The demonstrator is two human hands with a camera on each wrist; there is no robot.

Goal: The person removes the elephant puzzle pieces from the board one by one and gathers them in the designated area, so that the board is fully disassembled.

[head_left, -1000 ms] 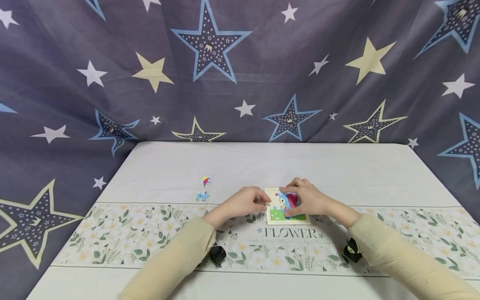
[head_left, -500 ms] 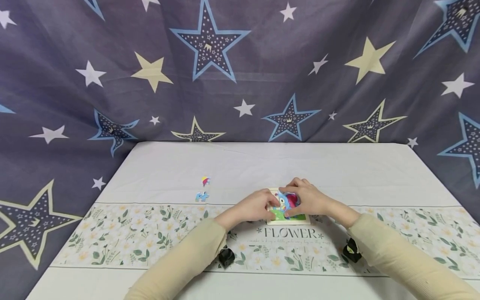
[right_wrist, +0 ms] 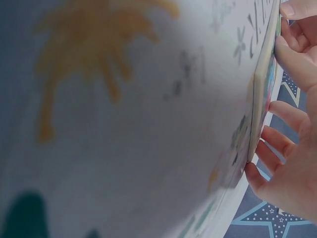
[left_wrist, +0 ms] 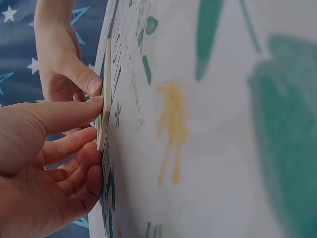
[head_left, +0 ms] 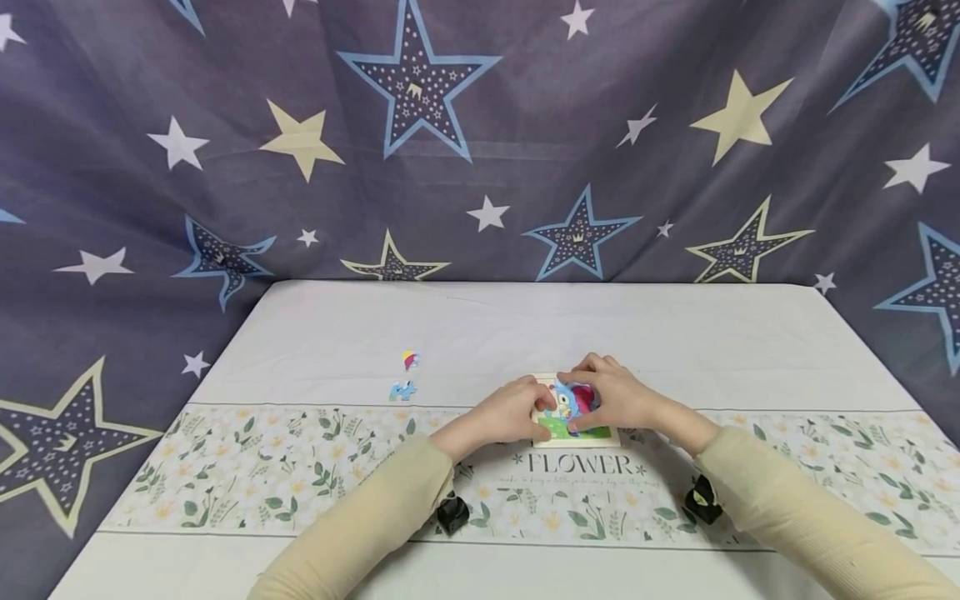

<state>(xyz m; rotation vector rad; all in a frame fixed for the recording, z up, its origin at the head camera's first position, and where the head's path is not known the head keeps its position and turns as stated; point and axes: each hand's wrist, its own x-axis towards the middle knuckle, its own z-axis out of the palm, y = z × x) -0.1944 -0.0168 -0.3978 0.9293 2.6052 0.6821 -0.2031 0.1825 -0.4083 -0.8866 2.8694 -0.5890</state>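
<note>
A small square puzzle board (head_left: 592, 433) with a green, blue and pink picture lies on the tablecloth (head_left: 525, 333) near its front middle. My left hand (head_left: 525, 410) holds the board's left edge; in the left wrist view its thumb and curled fingers (left_wrist: 91, 144) lie against the thin board edge (left_wrist: 105, 99). My right hand (head_left: 611, 398) arches over the board. Its curved fingers and thumb close round a pink and blue puzzle piece (head_left: 579, 400) lying on the picture. In the right wrist view the fingers (right_wrist: 282, 144) touch the board (right_wrist: 260, 99).
Two loose puzzle pieces lie left of the board: a blue one (head_left: 402, 390) and a red and yellow one (head_left: 410, 360). The tablecloth has a floral band with the word FLOWER (head_left: 581, 465). A star-patterned curtain (head_left: 480, 142) hangs behind the table.
My left hand has slid right and now covers the board's left edge. My right hand has stayed over the pink and blue piece.
</note>
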